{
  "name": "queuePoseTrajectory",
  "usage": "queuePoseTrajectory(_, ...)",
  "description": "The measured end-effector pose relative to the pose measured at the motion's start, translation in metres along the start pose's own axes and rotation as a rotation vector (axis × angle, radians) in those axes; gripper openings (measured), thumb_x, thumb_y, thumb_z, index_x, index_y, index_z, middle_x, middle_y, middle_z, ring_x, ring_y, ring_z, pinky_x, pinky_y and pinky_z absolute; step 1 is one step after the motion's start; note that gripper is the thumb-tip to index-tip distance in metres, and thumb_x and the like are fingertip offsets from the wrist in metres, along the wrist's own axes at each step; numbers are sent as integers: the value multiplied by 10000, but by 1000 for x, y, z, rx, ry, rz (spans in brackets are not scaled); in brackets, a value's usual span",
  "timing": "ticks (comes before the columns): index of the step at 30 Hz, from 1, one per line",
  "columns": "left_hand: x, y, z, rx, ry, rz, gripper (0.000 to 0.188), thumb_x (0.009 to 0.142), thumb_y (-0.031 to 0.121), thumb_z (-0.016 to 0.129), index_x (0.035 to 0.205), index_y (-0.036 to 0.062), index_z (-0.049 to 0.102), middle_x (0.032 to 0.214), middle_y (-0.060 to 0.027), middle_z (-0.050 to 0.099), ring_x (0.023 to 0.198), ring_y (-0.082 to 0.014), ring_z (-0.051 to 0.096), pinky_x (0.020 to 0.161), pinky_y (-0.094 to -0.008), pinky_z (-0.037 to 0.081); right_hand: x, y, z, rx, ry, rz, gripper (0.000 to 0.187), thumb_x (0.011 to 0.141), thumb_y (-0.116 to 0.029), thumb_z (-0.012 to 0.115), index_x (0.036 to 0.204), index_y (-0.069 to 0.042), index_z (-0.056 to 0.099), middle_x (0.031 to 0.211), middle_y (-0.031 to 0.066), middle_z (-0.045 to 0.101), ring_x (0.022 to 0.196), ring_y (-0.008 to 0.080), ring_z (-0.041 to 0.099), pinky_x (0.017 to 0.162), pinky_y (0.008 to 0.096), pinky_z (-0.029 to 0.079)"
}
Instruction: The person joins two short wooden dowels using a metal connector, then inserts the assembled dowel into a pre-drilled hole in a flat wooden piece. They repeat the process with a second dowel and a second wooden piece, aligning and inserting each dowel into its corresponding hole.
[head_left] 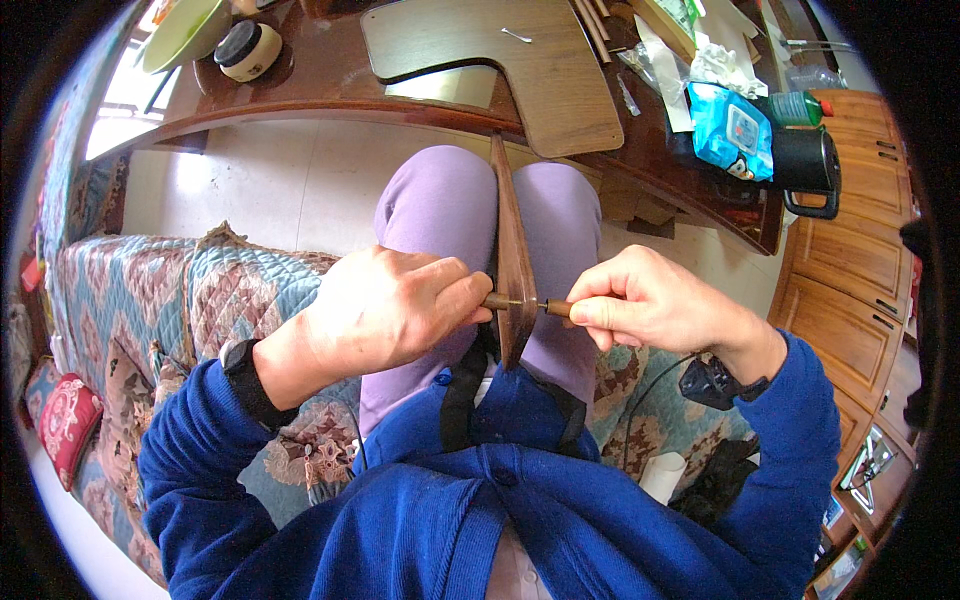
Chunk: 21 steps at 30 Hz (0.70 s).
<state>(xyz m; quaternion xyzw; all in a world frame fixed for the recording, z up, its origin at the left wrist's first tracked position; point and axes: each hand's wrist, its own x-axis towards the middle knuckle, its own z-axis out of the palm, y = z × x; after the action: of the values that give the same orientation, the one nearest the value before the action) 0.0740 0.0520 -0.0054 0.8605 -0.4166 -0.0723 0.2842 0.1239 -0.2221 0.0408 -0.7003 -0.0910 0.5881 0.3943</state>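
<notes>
A dark brown wooden board [513, 240] stands on edge between my knees, its far end close to the table edge. My left hand [385, 300] is closed round a short brown wooden rod [496, 300], whose tip meets the board's left face. On the other side, the fingers of my right hand [645, 300] pinch a second brown wooden rod [558, 308]. A thin metal pin runs from this rod to the board's right face. Most of the left rod is hidden by my fingers.
On the glossy table [330, 100] ahead lies an L-shaped wooden panel [550, 90] with a cotton swab on it. A blue wipes pack [732, 130], a black mug [805, 165] and a green bottle [795, 108] stand right. A lidded jar [248, 52] is left. Quilted sofa covers [250, 280] lie beneath me.
</notes>
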Motion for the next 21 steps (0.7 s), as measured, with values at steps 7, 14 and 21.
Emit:
queuePoseTrajectory(7,2,-4,-2,-164,-39,-57,271,892,260,679,1043,38,645,780,-93,623,678,-269,644,568,-387,520,-13,2,15,-426,301,-299,222,889,-200,697,950,11,664,775,87,662,629,163,627,561,276,485)
queuePoseTrajectory(14,7,-15,-25,-711,-535,-475,398,1021,362,500,970,14,686,742,-177,674,715,-341,678,672,-420,533,-18,20,30,-1365,788,-756,286,720,-126,700,995,-46,690,727,31,516,607,158,518,503,285,404)
queuePoseTrajectory(21,-1,-10,-12,-489,-350,-358,433,995,405,539,821,24,649,690,-147,652,665,-311,667,602,-415,518,-9,27,28,-1153,692,-729,259,806,-194,703,1008,-32,694,667,30,457,552,183,490,487,313,399)
